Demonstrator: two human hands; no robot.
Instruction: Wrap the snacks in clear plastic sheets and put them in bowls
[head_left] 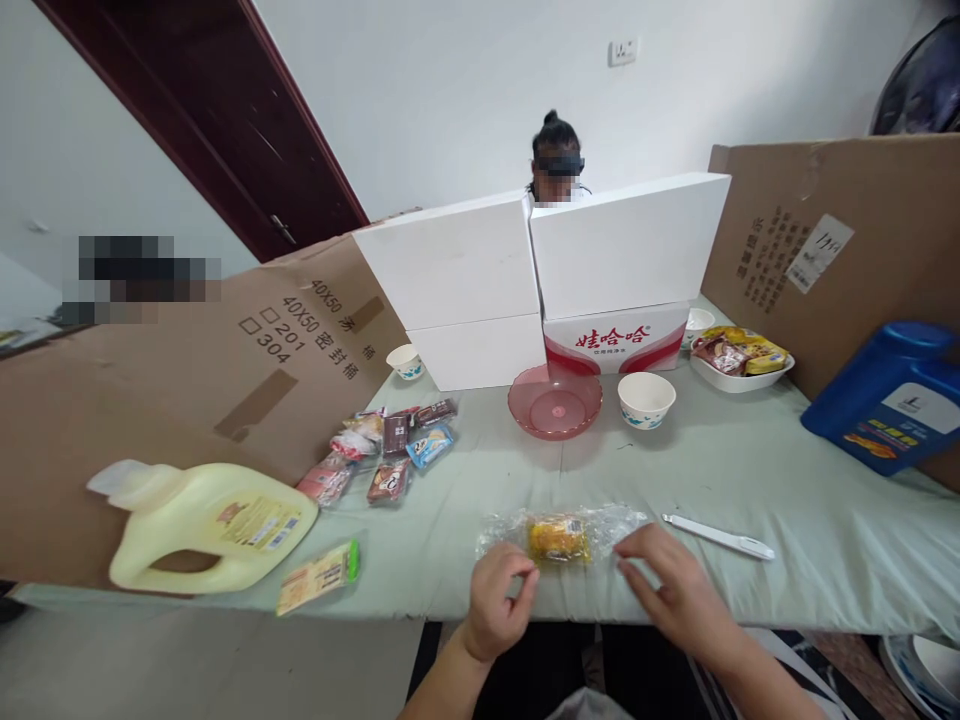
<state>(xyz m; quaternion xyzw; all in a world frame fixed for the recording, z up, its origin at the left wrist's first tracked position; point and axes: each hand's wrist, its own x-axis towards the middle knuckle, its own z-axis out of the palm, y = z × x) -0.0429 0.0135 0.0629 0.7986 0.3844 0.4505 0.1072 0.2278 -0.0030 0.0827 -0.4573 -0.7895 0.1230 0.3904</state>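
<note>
A yellow packaged item (559, 538) lies on a spread sheet of clear plastic film (611, 522) near the table's front edge. At the film's front left edge is my left hand (501, 600), fingers curled in and thumb close to the fingertips. Whatever may be between those fingertips is too small to make out. My right hand (675, 590) is by the film's right end, with thumb and index finger apart and nothing visible between them. A white box cutter-like tool (718, 537) lies just beyond my right hand.
Left are a pale yellow jug (270, 515), a flat packet (319, 578) and several wrapped snacks (388, 480). Behind stand a pink bowl (555, 425), a paper bowl (646, 402) and white boxes (630, 250). Right are a snack tray (739, 383) and a blue bottle (885, 400). A person (556, 165) sits opposite.
</note>
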